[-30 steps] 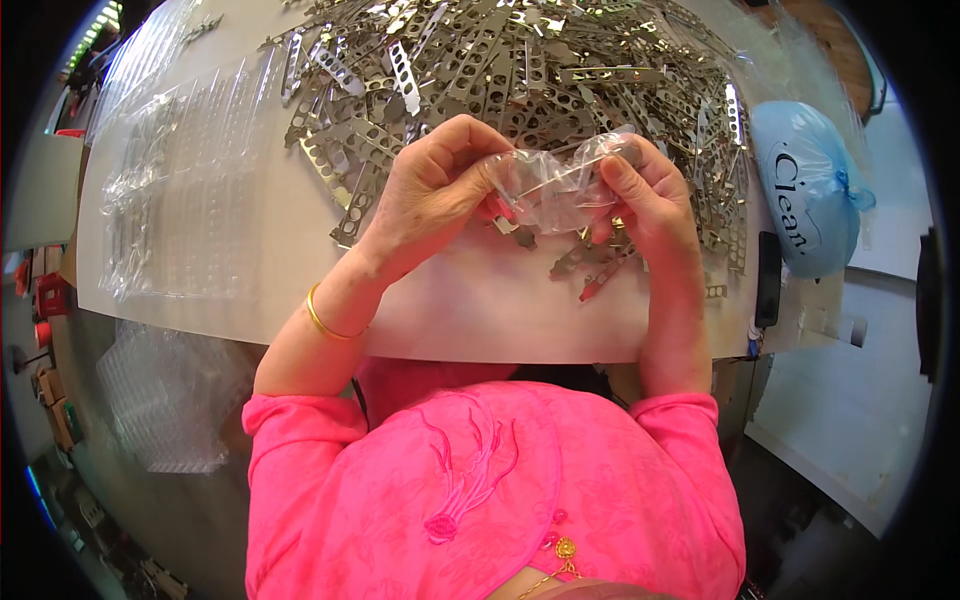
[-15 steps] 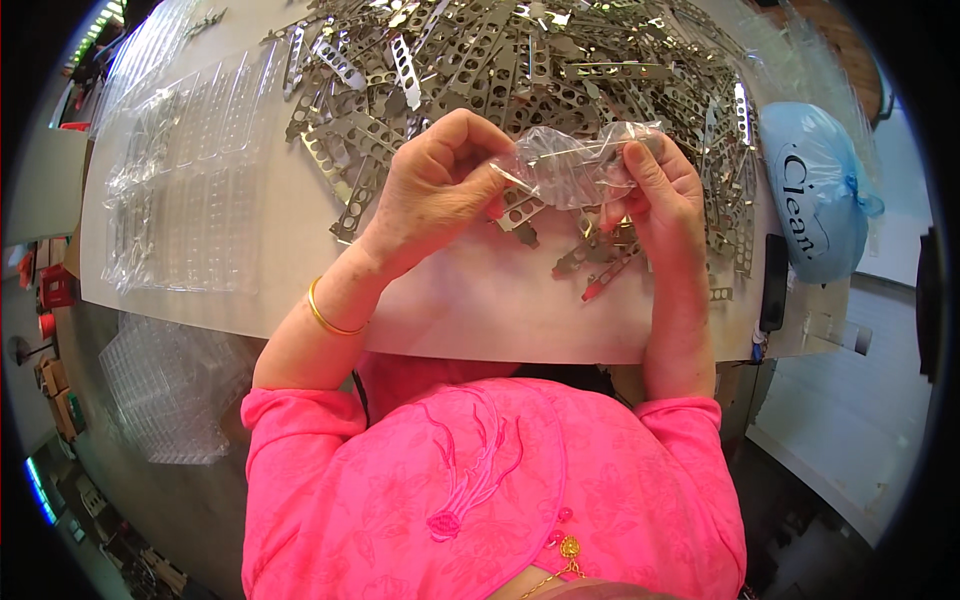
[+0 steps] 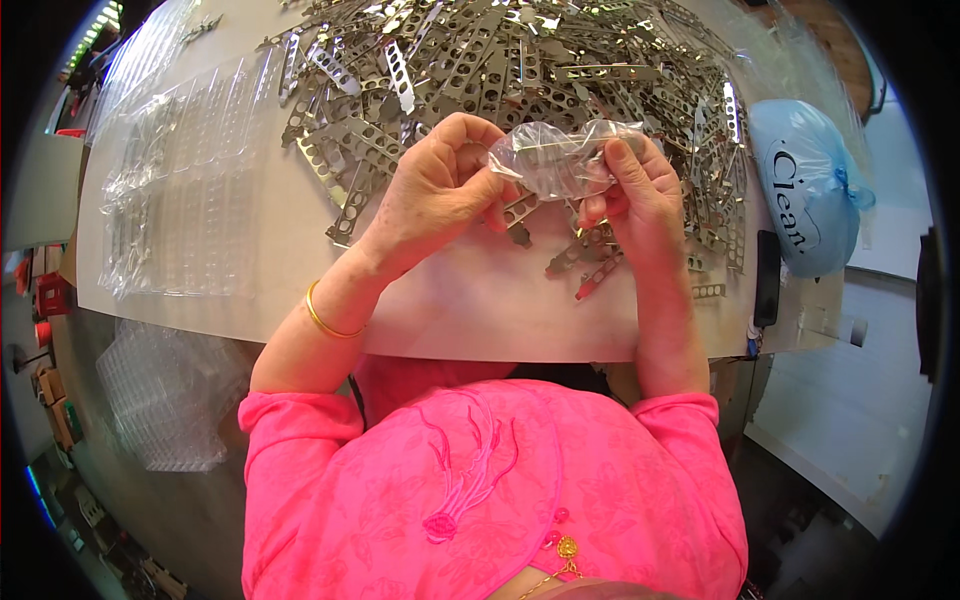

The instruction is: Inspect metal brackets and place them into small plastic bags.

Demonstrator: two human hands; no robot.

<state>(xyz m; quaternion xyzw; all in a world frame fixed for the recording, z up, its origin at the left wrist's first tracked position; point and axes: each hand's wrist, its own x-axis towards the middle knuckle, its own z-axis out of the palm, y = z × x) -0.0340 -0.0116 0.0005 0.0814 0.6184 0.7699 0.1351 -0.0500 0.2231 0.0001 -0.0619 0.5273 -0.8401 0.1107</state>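
Observation:
A crumpled clear plastic bag (image 3: 555,165) is stretched between my two hands, above the near edge of a big heap of flat metal strips with round holes (image 3: 480,70). My left hand (image 3: 440,185) pinches one end of it between thumb and fingers. At the other end, my right hand (image 3: 640,190) grips the plastic, thumb on top and fingers curled beneath. Whether anything lies inside the film is hard to tell through its glare. A few loose strips (image 3: 585,262) lie on the table just below my hands.
Clear plastic trays (image 3: 200,190) lie on the left of the white table (image 3: 480,320). On the right sit a tied blue plastic bag (image 3: 810,190) and a dark narrow object (image 3: 767,278). More clear trays (image 3: 165,400) are below the table's left edge.
My right hand has shifted slightly left, toward my left hand, and the plastic bag between them is bunched a little closer. Both hands keep their hold.

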